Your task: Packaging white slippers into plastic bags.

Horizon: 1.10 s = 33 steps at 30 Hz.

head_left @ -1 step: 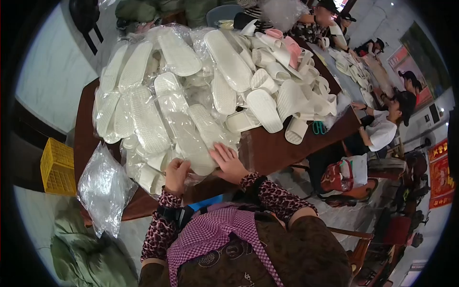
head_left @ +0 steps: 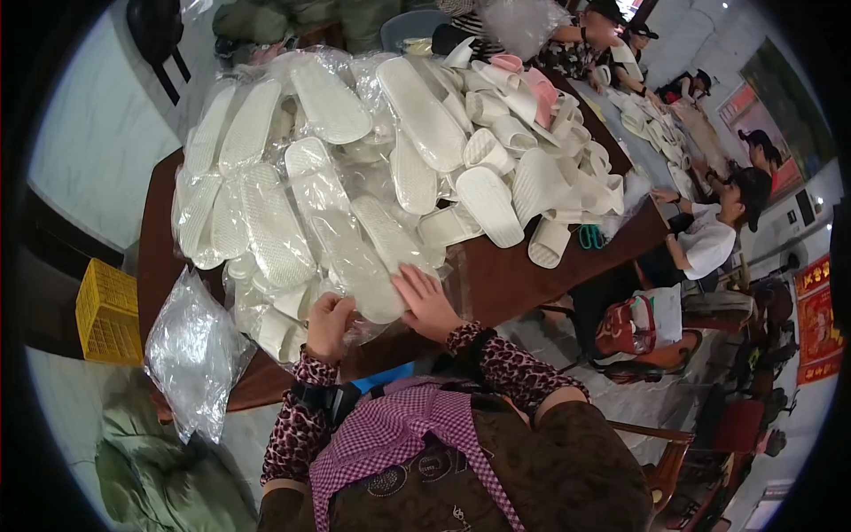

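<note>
My left hand [head_left: 331, 326] is closed in a pinch on the near end of a clear plastic bag [head_left: 362, 335]. Inside that bag lies a pair of white slippers [head_left: 356, 266], soles up. My right hand [head_left: 429, 301] rests on the bag's right side with fingers stretched out and slightly spread, touching the near slipper. More bagged white slippers [head_left: 277, 226] are heaped beyond and to the left of my hands. Unbagged white slippers [head_left: 490, 206] lie piled to the right, with pink slippers [head_left: 540, 94] among them at the back.
The brown-covered table [head_left: 505, 277] carries the heap. Flat empty plastic bags [head_left: 197, 350] hang over its left edge, near a yellow crate [head_left: 108, 310]. Green-handled scissors [head_left: 591, 236] lie on the right. Several people work at another table [head_left: 620, 126]; one sits in a white shirt [head_left: 711, 241].
</note>
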### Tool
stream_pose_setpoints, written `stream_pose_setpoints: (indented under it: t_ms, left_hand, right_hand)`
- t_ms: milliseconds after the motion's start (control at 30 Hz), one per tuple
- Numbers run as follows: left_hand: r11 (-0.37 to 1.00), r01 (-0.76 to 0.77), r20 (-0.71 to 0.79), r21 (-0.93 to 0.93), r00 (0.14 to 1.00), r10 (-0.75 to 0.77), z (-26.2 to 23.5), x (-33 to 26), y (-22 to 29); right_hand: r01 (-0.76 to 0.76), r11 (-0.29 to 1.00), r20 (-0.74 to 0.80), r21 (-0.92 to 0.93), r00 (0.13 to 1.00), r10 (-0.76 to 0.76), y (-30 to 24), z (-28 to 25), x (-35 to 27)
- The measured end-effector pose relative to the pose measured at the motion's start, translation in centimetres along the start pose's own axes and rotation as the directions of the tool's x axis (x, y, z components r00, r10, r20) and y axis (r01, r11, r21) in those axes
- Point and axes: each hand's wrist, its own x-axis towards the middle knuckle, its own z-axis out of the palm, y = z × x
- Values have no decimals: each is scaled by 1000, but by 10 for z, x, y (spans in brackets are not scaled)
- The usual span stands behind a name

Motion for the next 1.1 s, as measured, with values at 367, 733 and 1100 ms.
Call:
stream_pose_setpoints:
  t_ms: [367, 733, 1100]
  left_hand:
    - [966, -253, 456, -52, 855, 248, 49, -7, 72]
    - [950, -242, 323, 199, 931, 169, 39, 29, 24]
    - [883, -352, 232, 310, 929, 288, 113, 166, 120]
  right_hand:
    - [-116, 979, -381, -168, 924, 44, 51, -176, 35]
    - [-219, 912, -168, -347, 971, 169, 143, -245, 98]
    - [-317, 926, -469, -204, 862, 192, 202, -346, 143]
